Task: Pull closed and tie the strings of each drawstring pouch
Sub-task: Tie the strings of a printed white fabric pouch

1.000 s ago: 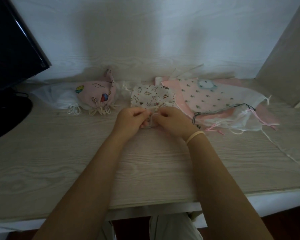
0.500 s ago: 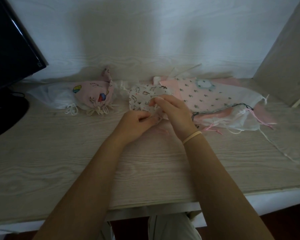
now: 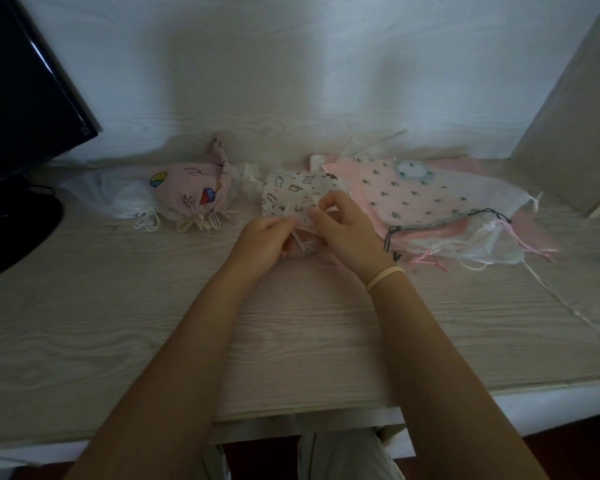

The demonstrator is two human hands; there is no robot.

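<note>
Both hands meet at the middle of the wooden desk (image 3: 125,306), working on a white pouch (image 3: 286,192) printed with small cartoon figures; the pouch lies just behind the hands, its near edge gathered under the fingers. The left hand (image 3: 265,240) curls its fingers around the pouch's bunched mouth, where a pale string (image 3: 298,242) shows between the two hands; the right hand (image 3: 343,230) pinches the fabric edge between thumb and forefinger, the other fingers bent; a light band (image 3: 385,277) sits on its wrist. To the left lies a pink pouch (image 3: 194,192), its mouth drawn shut and its strings tied, resting on a sheer white bag (image 3: 118,199); to the right is a heap of flat pouches (image 3: 413,195), pink and white, with loose pink and dark strings trailing off it. A dark monitor (image 3: 25,98) stands at the far left.
</note>
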